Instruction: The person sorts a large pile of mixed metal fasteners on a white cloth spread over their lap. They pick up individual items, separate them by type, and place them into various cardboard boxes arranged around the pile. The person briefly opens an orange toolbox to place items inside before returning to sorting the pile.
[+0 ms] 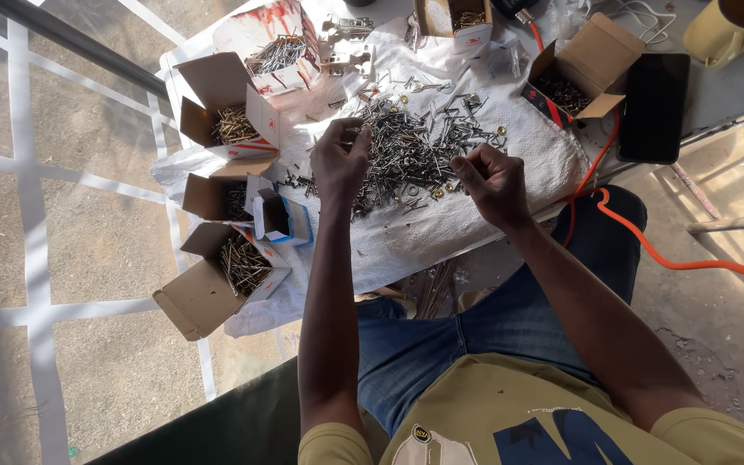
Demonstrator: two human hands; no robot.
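You sort a mixed pile of screws [415,151] on a white cloth [527,138].
Your left hand [340,164] pinches into the pile; your right hand [491,182] is fisted, contents unclear. Next likely needs a matching cardboard box [234,125].

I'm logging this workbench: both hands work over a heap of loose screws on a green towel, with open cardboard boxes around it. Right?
Not quite: the towel is white, not green, as the head view shows. Both hands, left and right, do work over the screw heap, with open cardboard boxes around.
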